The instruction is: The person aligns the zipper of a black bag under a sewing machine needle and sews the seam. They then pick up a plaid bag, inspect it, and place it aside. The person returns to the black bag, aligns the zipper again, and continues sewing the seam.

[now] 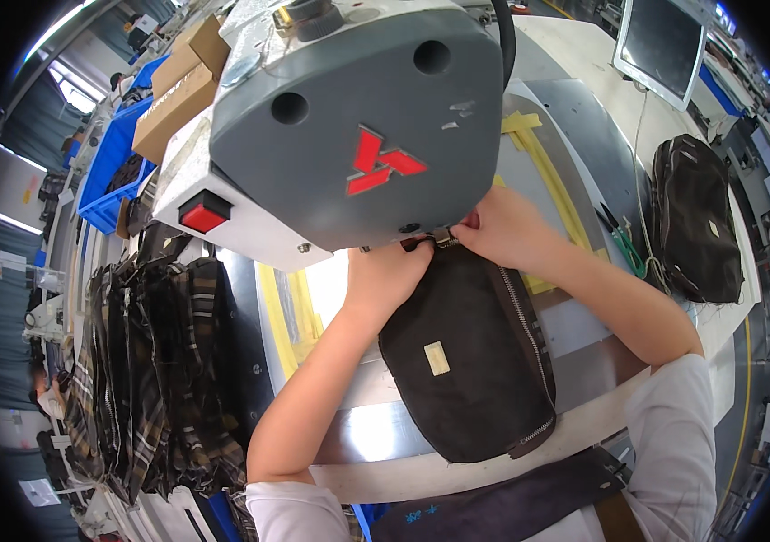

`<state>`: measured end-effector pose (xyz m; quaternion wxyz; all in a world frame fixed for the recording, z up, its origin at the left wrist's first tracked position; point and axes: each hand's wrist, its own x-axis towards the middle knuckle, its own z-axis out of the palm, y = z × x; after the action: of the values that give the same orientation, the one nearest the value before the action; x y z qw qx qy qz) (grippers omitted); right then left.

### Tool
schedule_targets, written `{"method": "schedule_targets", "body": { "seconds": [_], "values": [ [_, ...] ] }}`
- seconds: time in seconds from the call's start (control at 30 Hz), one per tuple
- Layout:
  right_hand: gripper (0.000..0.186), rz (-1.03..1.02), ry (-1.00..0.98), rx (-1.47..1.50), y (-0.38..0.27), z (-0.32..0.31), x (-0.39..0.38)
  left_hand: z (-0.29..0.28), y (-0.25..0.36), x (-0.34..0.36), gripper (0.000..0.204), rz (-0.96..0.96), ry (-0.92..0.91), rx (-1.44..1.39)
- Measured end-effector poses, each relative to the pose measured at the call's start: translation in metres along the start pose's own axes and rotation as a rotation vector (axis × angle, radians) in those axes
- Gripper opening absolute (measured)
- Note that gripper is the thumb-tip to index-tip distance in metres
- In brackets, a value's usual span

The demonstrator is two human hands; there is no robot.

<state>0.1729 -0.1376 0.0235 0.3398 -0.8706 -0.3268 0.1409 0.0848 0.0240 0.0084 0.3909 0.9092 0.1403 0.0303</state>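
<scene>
A dark brown fabric bag [457, 334] with a metal zipper down its right side and a small cream label lies flat on the machine's work plate. Its top end sits under the grey head of an industrial sewing machine [331, 172]. My left hand [389, 275] holds the left of that top end, fingers closed and partly hidden by the machine head. On the other side, my right hand [507, 230] pinches the top edge beside a short strap piece with a metal fitting [445, 238]. The needle area is hidden behind the machine head.
A second dark bag [697, 226] lies at the right, near green-handled scissors [631, 257]. Plaid and dark fabric pieces [159, 352] hang at the left. Behind them stand a blue crate [100, 194] and cardboard boxes [173, 108]. A screen [661, 50] stands at the far right.
</scene>
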Motion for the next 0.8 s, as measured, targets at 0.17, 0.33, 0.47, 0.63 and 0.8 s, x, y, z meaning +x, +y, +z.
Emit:
{"method": "schedule_targets", "body": {
  "seconds": [0.17, 0.33, 0.47, 0.63, 0.8],
  "values": [
    [0.008, -0.291, 0.111, 0.045, 0.019, 0.011, -0.006, 0.002, 0.001, 0.000, 0.031, 0.003, -0.012, -0.015],
    [0.009, -0.440, 0.133, -0.039, 0.026, 0.011, -0.010, 0.004, -0.004, 0.000, 0.032, 0.019, -0.008, -0.031],
    [0.008, -0.521, 0.178, -0.094, 0.025, 0.015, -0.012, 0.001, -0.002, -0.001, 0.033, -0.001, -0.042, 0.016],
    [0.012, -0.634, 0.187, -0.203, 0.029, 0.019, -0.012, 0.002, -0.007, 0.001, 0.032, 0.074, -0.022, 0.031],
    [0.019, -0.716, 0.191, -0.303, 0.035, 0.022, -0.010, 0.004, -0.009, 0.001, 0.028, 0.128, 0.035, 0.036]
  ]
}}
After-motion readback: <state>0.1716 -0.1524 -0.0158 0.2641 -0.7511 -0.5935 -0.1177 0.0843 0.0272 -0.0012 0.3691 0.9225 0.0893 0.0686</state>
